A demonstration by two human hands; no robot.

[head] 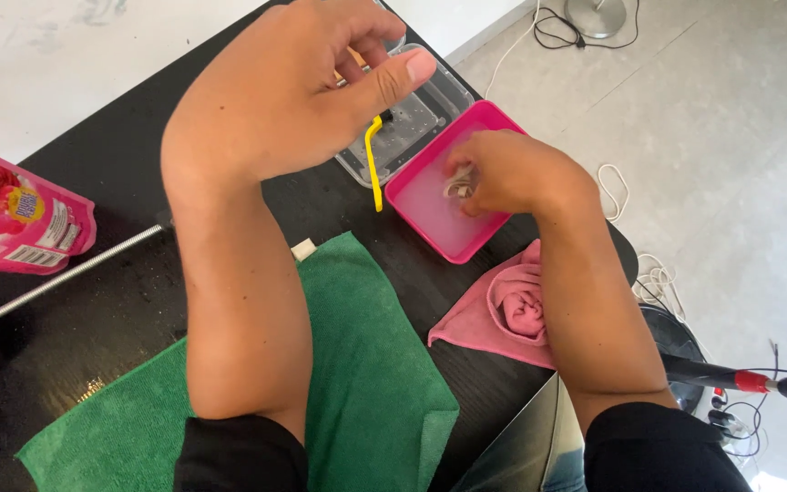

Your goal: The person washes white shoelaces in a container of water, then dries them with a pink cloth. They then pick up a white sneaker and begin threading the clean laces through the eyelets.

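Head view, looking down on a black table [129, 310]. Left hand [293, 87] raised above the table's far edge, fingers curled narrow around a thin yellow stick-like tool [373, 164] that hangs down toward the clear plastic tray [430, 100]; thumb stretched out over it. Right hand [512, 173] sits inside the pink tray [430, 205], fingers pinched shut on a small pale, ridged object [459, 187], shell-like, kind unclear. The 2 trays lie side by side, touching, at the far right corner of the table. Green cloth [366, 383] spread flat along the near edge, under the left forearm. Crumpled pink cloth [503, 314] at the right edge, just beside the right forearm. Pink flowered pouch [15, 214] at the left edge, with a grey metal rod [70, 273] lying near it.
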